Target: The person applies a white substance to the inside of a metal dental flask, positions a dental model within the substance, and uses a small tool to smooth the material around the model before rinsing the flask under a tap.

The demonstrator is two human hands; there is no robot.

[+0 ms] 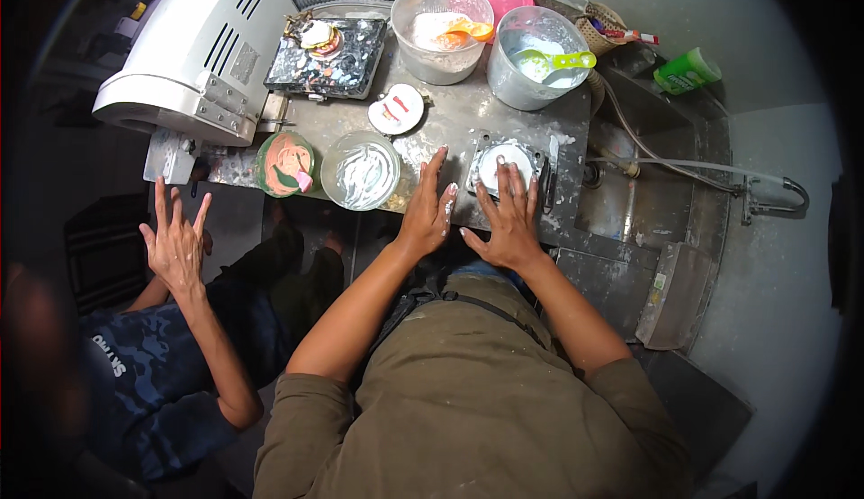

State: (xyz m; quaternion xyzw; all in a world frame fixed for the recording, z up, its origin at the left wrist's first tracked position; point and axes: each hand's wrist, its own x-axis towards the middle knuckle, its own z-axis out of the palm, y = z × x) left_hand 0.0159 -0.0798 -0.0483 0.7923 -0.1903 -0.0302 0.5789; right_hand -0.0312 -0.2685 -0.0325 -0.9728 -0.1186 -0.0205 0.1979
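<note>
A white disc [490, 165] lies on a square plate [483, 143] just right of the frame's centre, partly hidden by the right hand [506, 211], which is spread wide, its fingertips apparently resting on the disc without gripping; that flat touch would steady it. The left hand [427, 206] stands open beside the plate, thumb side up, holding nothing, perhaps kept ready. Left of centre, a clear bowl [347, 200] with white residue and a green bowl [267, 180] of pinkish paste sit near the desk's [450, 110] front edge, presumably for easy reach. At upper centre, two powder tubs stand farther back, likely out of the way, scoops [474, 29] left inside for dipping.
</note>
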